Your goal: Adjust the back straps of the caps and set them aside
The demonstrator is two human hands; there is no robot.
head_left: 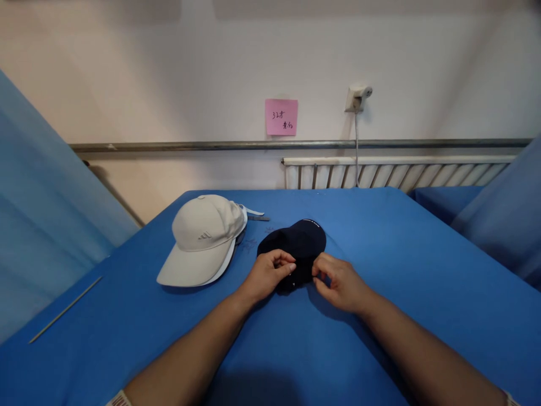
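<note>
A dark navy or black cap [296, 239] lies on the blue-covered table in front of me, its brim pointing away to the upper right with small white lettering along the edge. My left hand [273, 272] is at the cap's near left side, thumb and fingertips drawn together on the dark fabric. On the near right edge, my right hand [338, 282] pinches the cap with curled fingers. What exactly lies between the fingertips is small and dark. To the left rests a beige cap [207, 225] with a three-stripe logo, stacked over at least one other cap.
A thin stick [65, 310] lies near the table's left edge. Faint dark marks [251, 244] show on the blue cover [401, 270] between the caps. Behind are a metal rail [211, 146], a radiator [393, 172], a plugged socket [354, 99] and a pink note [281, 117]. Blue curtains [38, 214] hang at the sides.
</note>
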